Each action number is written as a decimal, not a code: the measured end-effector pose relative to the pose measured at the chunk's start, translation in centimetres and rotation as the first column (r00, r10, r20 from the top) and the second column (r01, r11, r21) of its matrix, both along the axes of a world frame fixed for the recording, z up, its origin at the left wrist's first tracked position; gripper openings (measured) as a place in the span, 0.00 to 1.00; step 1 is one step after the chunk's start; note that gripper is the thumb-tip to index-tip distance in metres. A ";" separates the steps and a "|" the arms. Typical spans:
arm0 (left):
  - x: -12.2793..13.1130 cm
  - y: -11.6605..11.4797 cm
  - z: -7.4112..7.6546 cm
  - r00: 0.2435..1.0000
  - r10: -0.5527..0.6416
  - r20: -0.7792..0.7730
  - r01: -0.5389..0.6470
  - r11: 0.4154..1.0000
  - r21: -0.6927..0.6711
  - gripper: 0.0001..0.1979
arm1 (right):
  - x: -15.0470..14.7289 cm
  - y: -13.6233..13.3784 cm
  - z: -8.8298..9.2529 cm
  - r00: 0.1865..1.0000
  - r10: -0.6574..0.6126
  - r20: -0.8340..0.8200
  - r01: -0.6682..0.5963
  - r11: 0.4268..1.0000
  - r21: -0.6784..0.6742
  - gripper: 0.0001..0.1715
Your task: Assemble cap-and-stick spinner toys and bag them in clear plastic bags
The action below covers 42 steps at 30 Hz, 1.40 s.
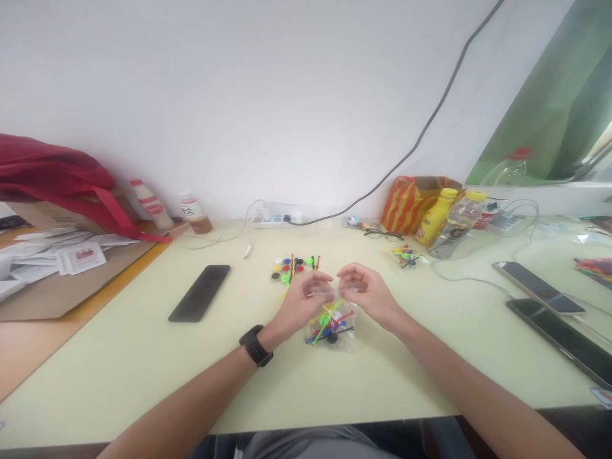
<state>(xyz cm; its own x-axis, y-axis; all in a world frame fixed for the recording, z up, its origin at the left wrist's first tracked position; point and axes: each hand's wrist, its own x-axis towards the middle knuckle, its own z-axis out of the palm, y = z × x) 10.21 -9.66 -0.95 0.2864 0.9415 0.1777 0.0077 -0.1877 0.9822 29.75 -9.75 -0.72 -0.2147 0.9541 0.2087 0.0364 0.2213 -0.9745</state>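
Note:
A clear plastic bag (347,338) with several coloured sticks and small round pieces inside rests on the table in front of me. My left hand (303,298), with a black watch (256,346) on its wrist, is closed on the left side of the bag's upper edge. On the opposite side, my right hand (367,294) pinches the same edge, its fingers curled. Just beyond my left hand lies a loose group of coloured discs (299,269) and sticks (292,264), partly hidden by that hand.
A black phone (199,293) lies at left; two more phones (540,287) with cables are at right. Another small bag of coloured parts (406,257) sits near glasses (384,234), a striped bag (400,207) and bottles (437,215). White packets (81,256) are stacked far left.

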 end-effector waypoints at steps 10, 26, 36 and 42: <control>-1.9 2.4 0.0 0.998 -0.046 -0.036 0.050 0.993 0.111 0.12 | 0.7 1.0 -0.7 0.997 -0.022 -0.075 0.022 1.000 -0.003 0.16; -3.7 3.4 0.6 0.978 -0.180 0.103 0.177 0.983 0.043 0.19 | 1.8 1.5 -0.3 0.993 0.013 -0.113 -0.006 0.998 0.064 0.11; -2.0 2.6 0.5 0.999 -0.052 -0.007 0.053 0.997 0.052 0.15 | 1.8 1.4 -0.4 0.978 0.103 -0.183 -0.093 0.994 0.061 0.15; -2.1 2.4 0.8 0.996 -0.033 -0.079 0.043 0.991 0.124 0.14 | 1.0 0.9 0.2 0.997 0.053 0.060 -0.055 0.998 0.024 0.19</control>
<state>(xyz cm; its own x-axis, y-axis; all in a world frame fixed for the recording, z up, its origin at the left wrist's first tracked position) 8.07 -7.22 -0.16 0.3389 0.9011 0.2703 0.0723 -0.3114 0.9475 30.77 -8.87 -0.53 -0.2786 0.9354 0.2179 0.0814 0.2490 -0.9651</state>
